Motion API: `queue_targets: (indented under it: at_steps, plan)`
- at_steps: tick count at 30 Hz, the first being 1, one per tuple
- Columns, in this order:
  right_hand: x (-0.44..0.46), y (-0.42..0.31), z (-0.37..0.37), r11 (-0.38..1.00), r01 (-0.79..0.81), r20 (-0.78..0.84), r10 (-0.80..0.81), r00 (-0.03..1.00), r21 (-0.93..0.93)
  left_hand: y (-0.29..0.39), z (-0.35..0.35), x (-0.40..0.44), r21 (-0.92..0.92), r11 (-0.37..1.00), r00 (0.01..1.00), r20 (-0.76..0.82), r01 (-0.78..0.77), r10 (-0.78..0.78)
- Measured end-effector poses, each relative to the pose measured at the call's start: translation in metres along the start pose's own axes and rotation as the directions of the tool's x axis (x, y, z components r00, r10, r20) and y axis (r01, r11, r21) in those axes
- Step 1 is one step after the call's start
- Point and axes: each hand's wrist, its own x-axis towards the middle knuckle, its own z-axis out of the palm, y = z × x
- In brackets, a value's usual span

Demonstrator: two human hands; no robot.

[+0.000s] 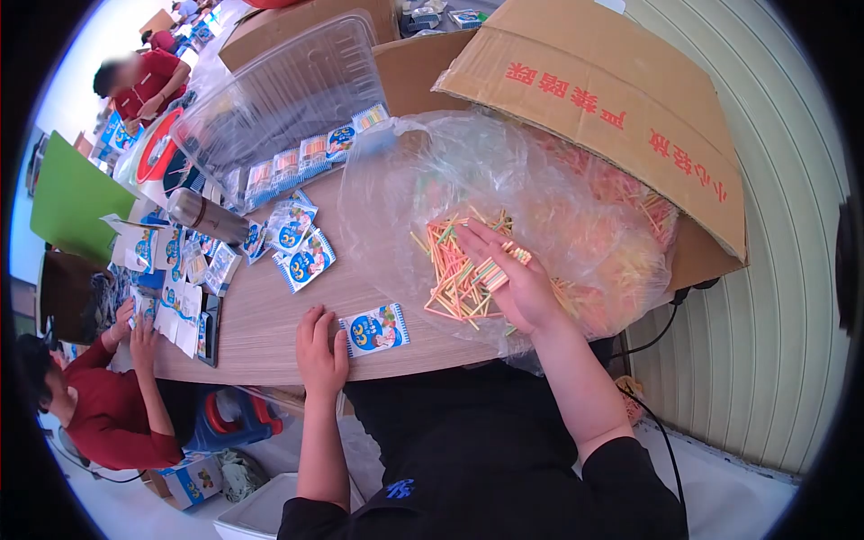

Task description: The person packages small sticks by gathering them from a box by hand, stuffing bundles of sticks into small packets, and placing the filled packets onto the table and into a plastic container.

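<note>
My right hand is turned palm up over the open plastic bag. A small row of short striped sticks lies across its fingers, with the thumb beside them. Below and around it is a loose pile of thin pink, yellow and green sticks on the clear plastic bag. My left hand rests on the table's front edge, fingers apart and slightly bent, holding nothing. Just right of its thumb lies a flat blue-and-white packet; whether they touch, I cannot tell.
A cardboard box with red print stands at the right behind the bag. Clear plastic tub, row of filled packets, steel flask and loose packets are left of it. A co-worker in red sits at the left.
</note>
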Motion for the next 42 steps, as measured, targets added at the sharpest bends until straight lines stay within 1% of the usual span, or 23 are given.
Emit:
queue_targets:
  at_steps: [1, 6, 9, 14, 17, 18, 19, 21, 22, 23, 24, 26, 27, 29, 30, 31, 34, 35, 38, 39, 40, 41, 42]
  plan:
    - [0.0, 0.001, -0.002, 0.998, -0.008, 0.008, 0.007, 1.0, 0.067, -0.001, 0.0, 0.0, -0.001, 1.0, 1.0, 0.0, -0.001, 0.001]
    - [0.0, 0.001, -0.006, 1.0, 0.005, 0.028, -0.006, 1.0, 0.024, 0.001, -0.001, 0.0, 0.0, 1.0, 1.0, 0.004, 0.006, -0.006]
    - [0.002, 0.003, -0.007, 0.996, 0.05, -0.077, -0.045, 0.996, 0.074, 0.001, 0.0, 0.0, -0.001, 1.0, 1.0, 0.006, 0.01, -0.01]
    - [-0.002, -0.003, -0.013, 0.997, 0.073, -0.058, -0.072, 0.996, 0.025, 0.0, 0.0, -0.001, 0.013, 1.0, 1.0, 0.003, 0.006, -0.007]
    - [-0.009, -0.009, 0.0, 0.985, -0.036, 0.059, 0.027, 0.998, 0.167, -0.003, 0.0, -0.004, -0.027, 1.0, 1.0, 0.015, -0.007, 0.007]
    - [-0.012, -0.01, 0.003, 0.985, -0.033, 0.064, 0.023, 0.998, 0.168, -0.004, -0.001, -0.003, -0.046, 0.999, 1.0, 0.02, -0.015, 0.016]
    - [-0.016, -0.007, 0.006, 0.991, -0.068, 0.027, 0.066, 0.997, 0.118, -0.003, -0.001, -0.002, -0.04, 0.999, 1.0, 0.013, -0.016, 0.017]
    - [-0.017, 0.006, 0.018, 0.986, -0.164, -0.022, 0.165, 0.986, 0.031, 0.004, -0.008, -0.004, -0.207, 0.976, 0.993, 0.087, -0.064, 0.083]
    - [-0.018, 0.012, 0.021, 0.982, -0.181, 0.003, 0.181, 0.983, 0.045, 0.013, -0.014, -0.001, -0.207, 0.976, 0.986, 0.131, -0.072, 0.101]
    - [-0.021, 0.013, 0.02, 0.988, -0.154, -0.002, 0.154, 0.988, 0.026, 0.025, -0.018, 0.008, -0.212, 0.974, 0.977, 0.175, -0.081, 0.119]
    - [-0.023, 0.013, 0.017, 0.992, -0.124, -0.009, 0.124, 0.992, 0.002, 0.031, -0.022, 0.016, -0.193, 0.979, 0.98, 0.17, -0.069, 0.103]
    - [-0.026, 0.017, 0.019, 0.995, -0.101, -0.01, 0.101, 0.995, -0.023, 0.041, -0.026, 0.029, -0.133, 0.976, 0.922, 0.327, -0.174, 0.209]
    - [-0.028, 0.018, 0.021, 0.992, -0.084, -0.041, 0.08, 0.996, -0.091, 0.044, -0.025, 0.032, -0.129, 0.977, 0.924, 0.325, -0.169, 0.203]
    - [-0.034, 0.021, 0.023, 0.973, -0.051, -0.103, 0.028, 0.994, -0.226, 0.051, -0.023, 0.035, -0.104, 0.962, 0.849, 0.453, -0.252, 0.272]
    - [-0.037, 0.021, 0.023, 0.973, -0.051, -0.102, 0.028, 0.994, -0.227, 0.056, -0.022, 0.036, -0.098, 0.95, 0.802, 0.514, -0.297, 0.304]
    - [-0.039, 0.021, 0.023, 0.972, -0.063, -0.094, 0.042, 0.995, -0.225, 0.063, -0.021, 0.033, -0.099, 0.95, 0.802, 0.513, -0.297, 0.305]
    - [-0.045, 0.02, 0.02, 0.971, -0.085, -0.082, 0.068, 0.994, -0.222, 0.087, -0.02, 0.006, 0.14, 0.865, 0.812, 0.441, -0.482, 0.382]
    - [-0.048, 0.02, 0.019, 0.973, -0.086, -0.091, 0.068, 0.994, -0.214, 0.083, -0.018, -0.005, 0.136, 0.863, 0.808, 0.446, -0.487, 0.385]
    - [-0.055, 0.024, 0.012, 0.978, -0.084, -0.125, 0.061, 0.99, -0.189, 0.066, -0.01, -0.031, -0.014, 0.871, 0.798, 0.394, -0.492, 0.457]
    - [-0.056, 0.027, 0.01, 0.978, -0.081, -0.126, 0.057, 0.99, -0.192, 0.062, -0.009, -0.035, -0.02, 0.869, 0.793, 0.4, -0.494, 0.459]
    - [-0.056, 0.029, 0.008, 0.977, -0.078, -0.123, 0.054, 0.991, -0.197, 0.066, -0.014, -0.03, -0.142, 0.93, 0.867, 0.336, -0.34, 0.368]
    - [-0.056, 0.031, 0.008, 0.976, -0.075, -0.115, 0.052, 0.992, -0.205, 0.071, -0.02, -0.024, -0.268, 0.947, 0.925, 0.281, -0.179, 0.255]
    - [-0.057, 0.033, 0.011, 0.975, -0.08, -0.112, 0.058, 0.992, -0.207, 0.074, -0.024, -0.019, -0.395, 0.919, 0.963, 0.242, -0.018, 0.123]
